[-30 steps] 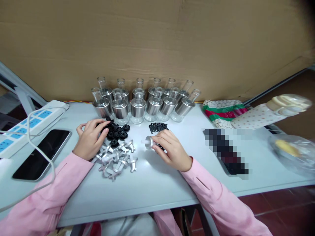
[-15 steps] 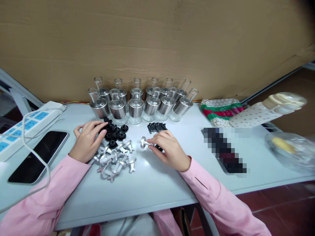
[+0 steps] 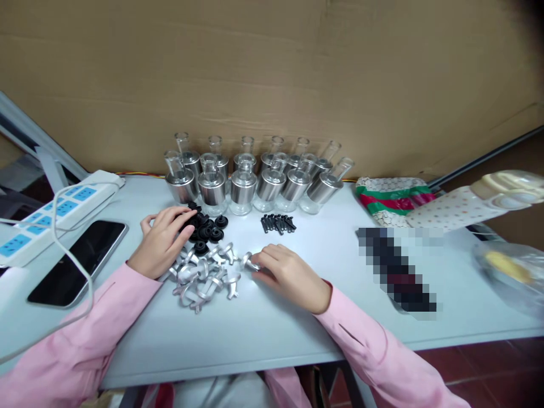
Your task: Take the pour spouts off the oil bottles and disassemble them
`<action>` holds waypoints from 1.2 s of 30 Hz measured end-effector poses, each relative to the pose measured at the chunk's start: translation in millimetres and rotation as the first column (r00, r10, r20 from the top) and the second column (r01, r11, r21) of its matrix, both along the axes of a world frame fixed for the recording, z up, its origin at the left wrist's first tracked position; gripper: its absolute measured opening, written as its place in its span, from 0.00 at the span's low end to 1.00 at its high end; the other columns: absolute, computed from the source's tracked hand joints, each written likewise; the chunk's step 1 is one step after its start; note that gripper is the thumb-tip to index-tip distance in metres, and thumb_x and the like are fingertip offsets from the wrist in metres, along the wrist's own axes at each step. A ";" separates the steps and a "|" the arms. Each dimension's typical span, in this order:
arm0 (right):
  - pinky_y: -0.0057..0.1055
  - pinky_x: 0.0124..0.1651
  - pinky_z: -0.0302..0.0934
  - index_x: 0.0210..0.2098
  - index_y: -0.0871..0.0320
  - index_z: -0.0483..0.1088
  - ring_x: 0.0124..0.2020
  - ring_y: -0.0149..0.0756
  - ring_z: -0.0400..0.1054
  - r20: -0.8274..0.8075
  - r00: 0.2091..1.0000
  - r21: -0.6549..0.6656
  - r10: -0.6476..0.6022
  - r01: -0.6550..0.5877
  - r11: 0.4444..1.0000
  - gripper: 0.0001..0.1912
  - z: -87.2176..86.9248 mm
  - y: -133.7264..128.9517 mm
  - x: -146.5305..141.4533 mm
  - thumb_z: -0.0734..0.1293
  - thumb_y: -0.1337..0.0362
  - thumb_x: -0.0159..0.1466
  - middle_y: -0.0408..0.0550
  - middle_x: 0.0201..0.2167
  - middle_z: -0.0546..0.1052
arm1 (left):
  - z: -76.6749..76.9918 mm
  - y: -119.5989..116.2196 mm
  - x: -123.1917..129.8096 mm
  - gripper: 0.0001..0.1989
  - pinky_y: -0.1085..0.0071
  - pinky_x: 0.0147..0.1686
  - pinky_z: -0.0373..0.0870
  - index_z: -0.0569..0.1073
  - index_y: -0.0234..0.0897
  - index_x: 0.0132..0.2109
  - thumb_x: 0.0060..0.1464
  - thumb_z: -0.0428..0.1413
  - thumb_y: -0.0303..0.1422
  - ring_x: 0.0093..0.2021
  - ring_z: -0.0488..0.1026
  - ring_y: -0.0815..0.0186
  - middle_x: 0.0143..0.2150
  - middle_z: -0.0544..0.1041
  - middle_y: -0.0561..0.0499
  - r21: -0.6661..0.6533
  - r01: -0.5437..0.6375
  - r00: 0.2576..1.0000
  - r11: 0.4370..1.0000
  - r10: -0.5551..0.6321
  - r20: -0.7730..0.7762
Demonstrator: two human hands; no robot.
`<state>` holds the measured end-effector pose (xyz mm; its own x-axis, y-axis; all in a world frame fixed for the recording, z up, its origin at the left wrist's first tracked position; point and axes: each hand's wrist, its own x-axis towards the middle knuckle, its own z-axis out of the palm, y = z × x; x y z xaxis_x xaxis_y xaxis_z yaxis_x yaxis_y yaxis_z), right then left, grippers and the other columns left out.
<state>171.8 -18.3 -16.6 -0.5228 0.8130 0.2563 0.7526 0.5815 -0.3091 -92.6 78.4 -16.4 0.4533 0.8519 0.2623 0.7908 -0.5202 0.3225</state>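
My left hand point(image 3: 164, 241) rests with fingers stretched out over a heap of black ridged round stoppers point(image 3: 205, 232), its fingertips touching the near ones. Just below lies a pile of silver metal pour spouts point(image 3: 199, 277), partly against that hand. At the right of the pile, my right hand point(image 3: 293, 277) pinches a single silver pour spout point(image 3: 247, 261) between thumb and fingers, low over the table. Most of this spout's narrow end is hidden by the fingers. Several small black pin-like pieces point(image 3: 278, 222) lie in a row beyond my right hand.
Glass bottles with steel sleeves point(image 3: 243, 190) stand in two rows before a cardboard wall point(image 3: 255, 68). At left are a white power strip point(image 3: 85, 195), its cable and a phone point(image 3: 80, 263). A patterned bag point(image 3: 395, 198), dotted bottle point(image 3: 450, 209) and clear plastic bag point(image 3: 514, 269) sit at right.
My right hand has come down and nearer to me with the silver spout, away from the black pins, which now show fully. My left hand stays at the stoppers. The view has shifted slightly.
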 end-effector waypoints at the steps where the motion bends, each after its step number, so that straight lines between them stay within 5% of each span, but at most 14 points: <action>1: 0.31 0.36 0.56 0.37 0.60 0.67 0.31 0.35 0.64 -0.007 1.000 -0.028 0.004 -0.005 1.000 0.07 -0.4 -0.4 -0.9 0.61 0.63 0.65 0.49 0.30 0.73 | 0.4 -0.5 0.0 0.21 0.51 0.53 0.48 0.67 0.40 0.54 0.64 0.36 0.40 0.57 0.63 0.54 0.56 0.68 0.43 0.001 0.009 1.000 1.000 -0.009 0.001; 6: 0.35 0.42 0.59 0.45 0.61 0.66 0.39 0.38 0.68 -0.074 0.993 -0.133 0.089 -0.099 0.986 0.10 3.0 -2.0 -3.9 0.61 0.64 0.65 0.51 0.37 0.75 | 3.7 -6.8 -1.2 0.22 0.51 0.55 0.48 0.65 0.41 0.56 0.63 0.37 0.43 0.61 0.58 0.53 0.59 0.66 0.42 0.036 0.192 0.981 0.981 -0.192 0.011; 10: 0.35 0.44 0.60 0.45 0.61 0.67 0.42 0.37 0.68 -0.110 0.985 -0.199 0.129 -0.149 0.969 0.10 6.3 -3.5 -6.5 0.60 0.67 0.66 0.51 0.39 0.76 | 6.8 -20.5 3.7 0.32 0.53 0.57 0.49 0.60 0.40 0.60 0.55 0.44 0.54 0.62 0.56 0.50 0.61 0.63 0.39 0.047 0.516 0.857 0.856 -0.516 -0.006; 13: 0.35 0.45 0.60 0.45 0.60 0.67 0.43 0.36 0.67 -0.144 0.979 -0.206 0.143 -0.171 0.963 0.10 6.8 -4.1 -8.1 0.61 0.68 0.65 0.50 0.40 0.75 | 6.3 -33.3 11.7 0.37 0.54 0.58 0.50 0.57 0.39 0.62 0.51 0.50 0.55 0.62 0.57 0.49 0.62 0.61 0.38 0.044 0.629 0.777 0.776 -0.628 -0.041; 18: 0.36 0.46 0.61 0.46 0.60 0.67 0.45 0.37 0.67 -0.144 0.978 -0.188 0.149 -0.175 0.966 0.11 4.8 -4.5 -9.2 0.61 0.68 0.64 0.51 0.40 0.75 | -0.2 -48.0 23.7 0.31 0.50 0.57 0.49 0.58 0.41 0.62 0.54 0.52 0.47 0.62 0.59 0.49 0.62 0.63 0.38 0.083 0.663 0.747 0.744 -0.648 -0.149; 23: 0.36 0.44 0.60 0.43 0.60 0.68 0.40 0.37 0.69 -0.130 0.989 -0.122 0.068 -0.084 0.989 0.09 4.7 -5.5 -9.2 0.61 0.65 0.64 0.51 0.38 0.76 | -2.3 -52.9 27.1 0.24 0.52 0.57 0.50 0.61 0.42 0.59 0.55 0.50 0.33 0.61 0.59 0.53 0.59 0.67 0.42 0.093 0.603 0.794 0.792 -0.586 -0.159; 31: 0.34 0.43 0.60 0.41 0.58 0.68 0.39 0.35 0.70 -0.228 0.972 -0.135 0.064 -0.097 0.986 0.07 4.8 -5.1 -10.4 0.62 0.66 0.64 0.49 0.37 0.77 | -1.3 -56.4 27.8 0.19 0.49 0.57 0.52 0.66 0.42 0.55 0.55 0.49 0.34 0.58 0.64 0.54 0.56 0.71 0.44 0.106 0.597 0.802 0.795 -0.593 -0.073; 36: 0.33 0.40 0.62 0.37 0.58 0.69 0.35 0.34 0.69 -0.318 0.947 -0.062 0.046 -0.069 0.996 0.06 19.3 -0.8 -10.4 0.62 0.64 0.64 0.48 0.33 0.77 | -0.7 -52.9 23.8 0.20 0.49 0.58 0.52 0.64 0.41 0.55 0.56 0.50 0.38 0.57 0.64 0.54 0.54 0.72 0.43 0.130 0.579 0.812 0.805 -0.584 0.003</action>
